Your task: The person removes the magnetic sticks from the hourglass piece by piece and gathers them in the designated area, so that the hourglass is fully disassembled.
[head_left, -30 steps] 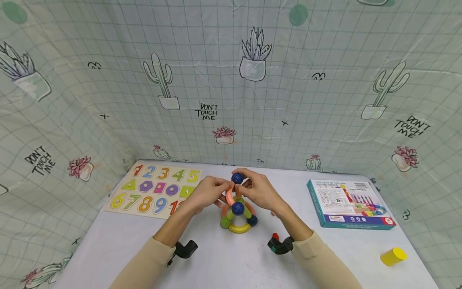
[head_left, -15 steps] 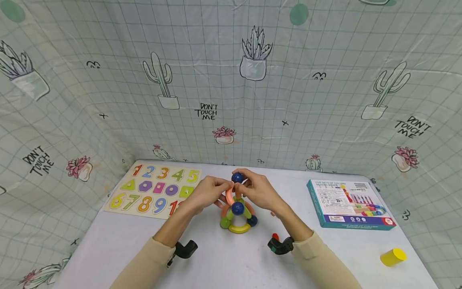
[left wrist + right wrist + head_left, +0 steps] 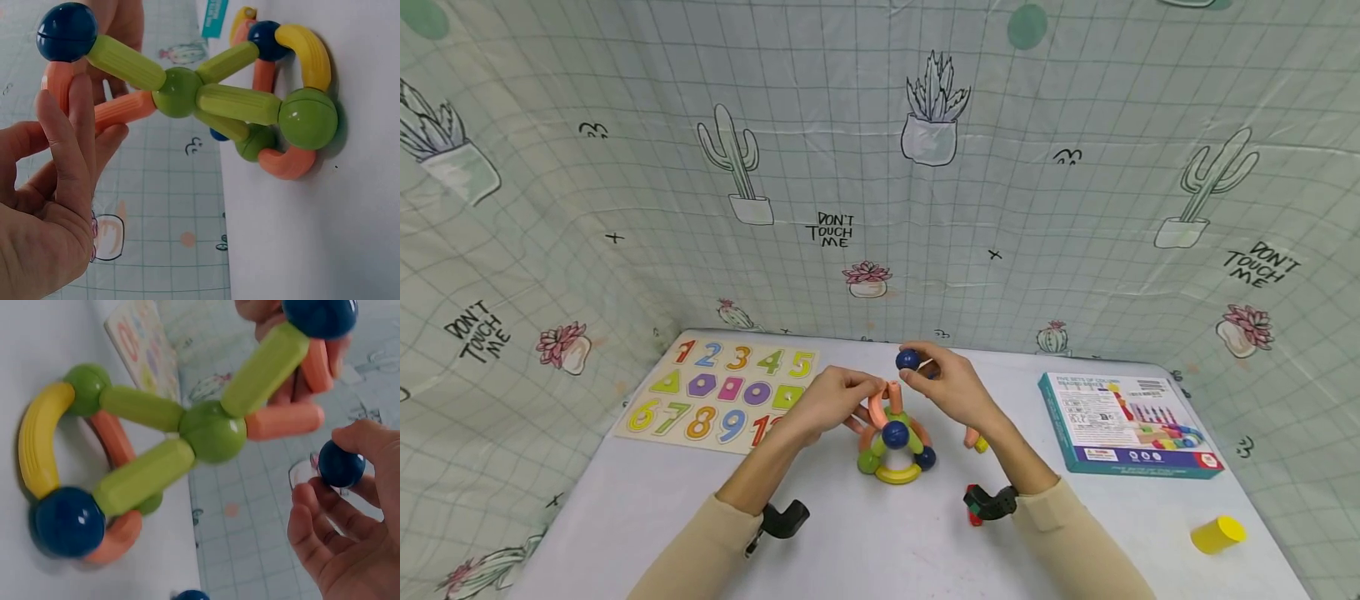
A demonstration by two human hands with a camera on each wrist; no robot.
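A toy structure of magnetic balls and sticks stands on the white table, a green ball [image 3: 212, 431] at its centre joined to green sticks [image 3: 147, 475]. My left hand [image 3: 835, 400] pinches a curved orange stick [image 3: 877, 410], whose lower end meets a blue ball [image 3: 895, 434]. Beside it a straight orange stick [image 3: 284, 422] rises from the central ball, its upper end bare. Between thumb and fingers my right hand [image 3: 953, 387] holds another blue ball [image 3: 342, 464], apart from that stick's end. Yellow and orange curved sticks [image 3: 312, 53] link the balls at the base.
A number puzzle board [image 3: 722, 392] lies at the left. On the right are a teal-edged box [image 3: 1131, 423] and a yellow cylinder [image 3: 1217, 533]. A red piece [image 3: 974, 506] and a small yellow piece [image 3: 981, 444] lie near the right forearm. A patterned cloth [image 3: 865, 167] hangs behind.
My right hand has moved to the right and slightly up with the blue ball, off the tops of the orange sticks. The left hand keeps its pinch in the same place.
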